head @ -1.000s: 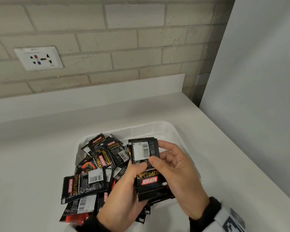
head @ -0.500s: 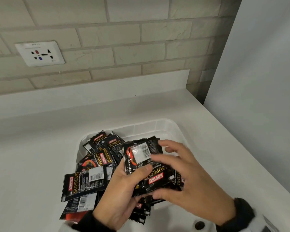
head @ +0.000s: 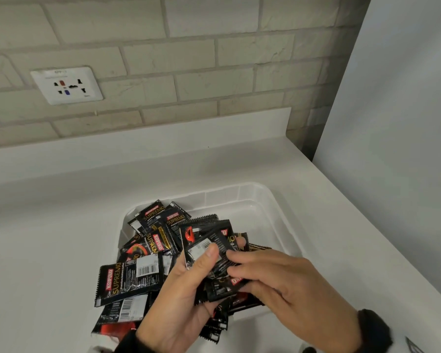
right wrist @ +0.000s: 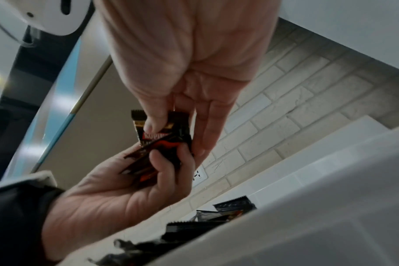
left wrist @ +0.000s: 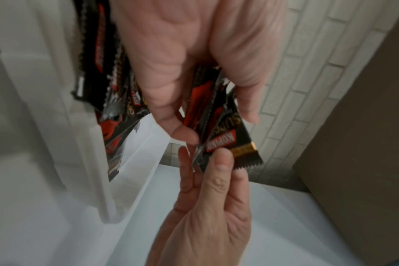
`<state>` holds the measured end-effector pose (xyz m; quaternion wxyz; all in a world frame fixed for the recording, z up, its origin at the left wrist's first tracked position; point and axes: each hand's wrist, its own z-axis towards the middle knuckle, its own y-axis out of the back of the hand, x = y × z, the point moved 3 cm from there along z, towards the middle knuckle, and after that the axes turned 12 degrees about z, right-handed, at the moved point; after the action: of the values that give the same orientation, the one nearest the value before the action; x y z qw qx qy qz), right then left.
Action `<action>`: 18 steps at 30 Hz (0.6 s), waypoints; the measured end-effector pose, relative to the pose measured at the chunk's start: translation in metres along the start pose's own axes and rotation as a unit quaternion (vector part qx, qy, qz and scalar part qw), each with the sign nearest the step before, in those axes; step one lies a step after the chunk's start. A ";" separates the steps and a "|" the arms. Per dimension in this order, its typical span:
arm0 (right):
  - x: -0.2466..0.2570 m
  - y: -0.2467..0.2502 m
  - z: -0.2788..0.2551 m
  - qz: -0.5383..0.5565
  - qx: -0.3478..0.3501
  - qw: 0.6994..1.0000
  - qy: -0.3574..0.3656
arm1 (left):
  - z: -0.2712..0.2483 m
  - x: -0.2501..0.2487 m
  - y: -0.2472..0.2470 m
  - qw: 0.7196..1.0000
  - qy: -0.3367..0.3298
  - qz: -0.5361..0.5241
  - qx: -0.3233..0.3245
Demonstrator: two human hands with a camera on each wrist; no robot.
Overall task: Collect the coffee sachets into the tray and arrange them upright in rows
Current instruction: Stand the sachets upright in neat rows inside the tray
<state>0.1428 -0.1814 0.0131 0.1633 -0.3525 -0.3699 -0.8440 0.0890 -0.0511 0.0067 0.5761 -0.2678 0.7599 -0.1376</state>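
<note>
Two hands, left hand (head: pixel 181 296) and right hand (head: pixel 285 284), pinch a fanned bunch of glossy black sachets (head: pixel 214 253) over the tray (head: pixel 265 200).

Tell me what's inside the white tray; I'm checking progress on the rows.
The tray holds a loose heap of sachets, none upright; its right side is bare. The near part is hidden by both hands.

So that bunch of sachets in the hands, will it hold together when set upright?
Probably not. The held sachets look thin, glossy and fanned askew, so likely slippery. Left hand and right hand both pinch them. Flat foil packs would likely flop without the tray wall.
</note>
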 end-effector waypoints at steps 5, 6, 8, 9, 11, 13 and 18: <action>0.002 0.005 0.005 0.169 -0.058 0.978 -0.103 | -0.001 0.003 0.001 0.999 0.012 -0.045 0.020; 0.002 0.006 0.006 0.191 -0.073 0.971 -0.124 | 0.000 0.004 0.003 0.998 0.013 -0.050 0.019; -0.001 0.009 0.009 0.242 -0.113 0.947 -0.178 | 0.002 0.005 0.005 0.999 0.015 -0.040 0.013; -0.003 0.012 0.011 0.267 -0.134 0.932 -0.203 | 0.002 0.004 0.005 1.000 0.013 -0.025 0.010; -0.009 0.020 0.015 0.316 -0.178 0.901 -0.238 | 0.003 0.003 0.008 1.000 0.006 0.017 0.004; -0.018 0.029 0.019 0.368 -0.205 0.863 -0.279 | 0.003 0.002 0.010 0.999 -0.003 0.052 0.000; -0.038 0.049 0.034 0.398 -0.119 0.838 -0.353 | 0.000 -0.005 0.017 0.993 -0.030 0.115 -0.018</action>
<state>0.2117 -0.1881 0.0271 0.3000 -0.7601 -0.1269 -0.5624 0.0856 -0.0340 0.0020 0.6061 -0.1928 0.7701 -0.0489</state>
